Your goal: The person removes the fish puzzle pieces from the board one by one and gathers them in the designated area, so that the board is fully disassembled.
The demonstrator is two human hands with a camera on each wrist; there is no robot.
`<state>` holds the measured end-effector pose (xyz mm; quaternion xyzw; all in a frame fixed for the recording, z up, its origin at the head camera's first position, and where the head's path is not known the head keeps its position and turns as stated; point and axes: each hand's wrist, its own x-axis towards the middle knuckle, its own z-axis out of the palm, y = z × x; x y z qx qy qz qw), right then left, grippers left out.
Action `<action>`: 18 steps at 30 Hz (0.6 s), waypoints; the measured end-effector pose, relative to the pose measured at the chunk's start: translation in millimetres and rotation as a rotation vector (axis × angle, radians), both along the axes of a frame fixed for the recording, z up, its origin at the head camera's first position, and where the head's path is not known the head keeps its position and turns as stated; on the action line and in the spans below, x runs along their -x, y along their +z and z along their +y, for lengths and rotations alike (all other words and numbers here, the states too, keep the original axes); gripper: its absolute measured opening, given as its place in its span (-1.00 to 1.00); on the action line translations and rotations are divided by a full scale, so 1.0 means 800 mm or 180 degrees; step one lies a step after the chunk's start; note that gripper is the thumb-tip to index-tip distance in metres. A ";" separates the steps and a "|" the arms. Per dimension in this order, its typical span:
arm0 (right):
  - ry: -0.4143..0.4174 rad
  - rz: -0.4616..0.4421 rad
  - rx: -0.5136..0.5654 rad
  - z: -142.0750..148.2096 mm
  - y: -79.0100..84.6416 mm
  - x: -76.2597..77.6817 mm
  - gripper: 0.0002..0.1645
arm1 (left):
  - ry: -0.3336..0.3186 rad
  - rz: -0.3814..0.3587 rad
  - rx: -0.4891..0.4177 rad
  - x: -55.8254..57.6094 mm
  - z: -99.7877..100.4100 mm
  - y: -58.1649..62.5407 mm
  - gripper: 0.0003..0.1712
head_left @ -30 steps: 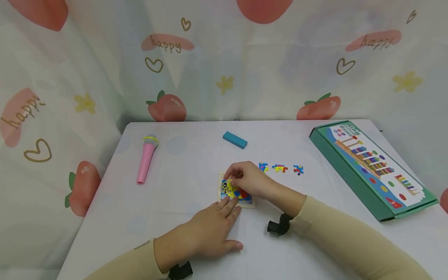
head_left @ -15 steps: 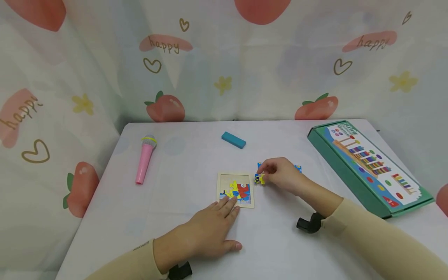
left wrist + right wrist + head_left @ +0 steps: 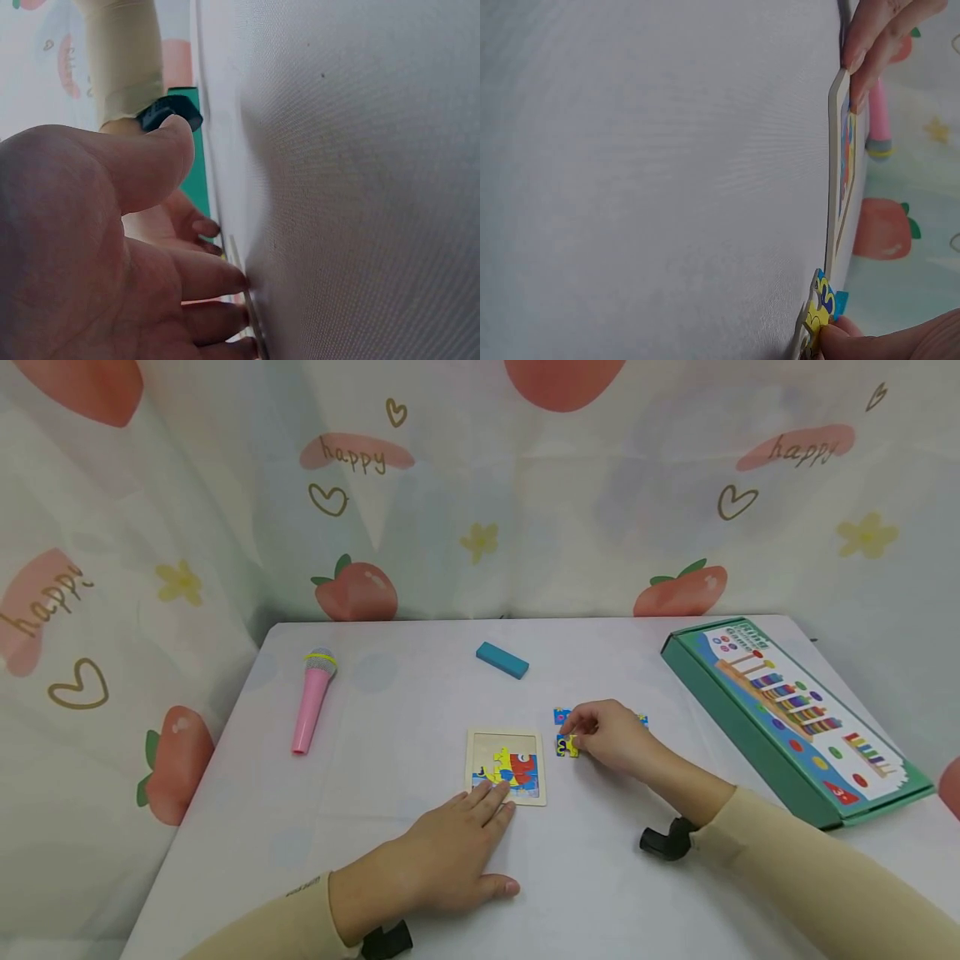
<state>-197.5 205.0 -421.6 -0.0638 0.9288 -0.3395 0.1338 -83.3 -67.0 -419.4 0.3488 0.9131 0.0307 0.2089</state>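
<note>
A small wooden puzzle frame (image 3: pixel 504 738) lies on the white table, its lower part filled with colourful jigsaw pieces (image 3: pixel 521 770) and its upper part bare wood. My left hand (image 3: pixel 457 843) lies flat with straight fingers, fingertips resting on the frame's near left edge. To the right of the frame, my right hand (image 3: pixel 611 735) pinches a yellow and blue puzzle piece (image 3: pixel 821 304) between thumb and fingers, close over the table. Behind that hand, a blue puzzle piece (image 3: pixel 562 717) shows; another piece (image 3: pixel 642 720) peeks out past the knuckles, mostly hidden.
A teal block (image 3: pixel 502 660) lies behind the frame. A pink toy microphone (image 3: pixel 312 702) lies at the left, and a large green box (image 3: pixel 798 718) takes up the right side. A patterned curtain (image 3: pixel 480 485) hangs behind the table.
My right hand has lifted the yellow and blue piece out of the frame and carried it to the right, beside the loose pieces. My left hand has stayed in place.
</note>
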 end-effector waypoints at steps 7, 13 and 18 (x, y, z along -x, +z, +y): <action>-0.0045 0.0146 -0.0177 -0.003 -0.007 -0.001 -0.89 | -0.0006 0.0020 -0.0009 -0.001 -0.001 0.000 0.10; -0.0067 0.0227 -0.0274 -0.006 -0.008 -0.004 -0.91 | -0.0004 -0.0003 0.0000 0.000 0.000 0.001 0.10; -0.0061 0.0283 -0.0319 -0.006 -0.010 -0.006 -0.91 | 0.0001 -0.0020 0.0009 0.000 0.000 0.003 0.10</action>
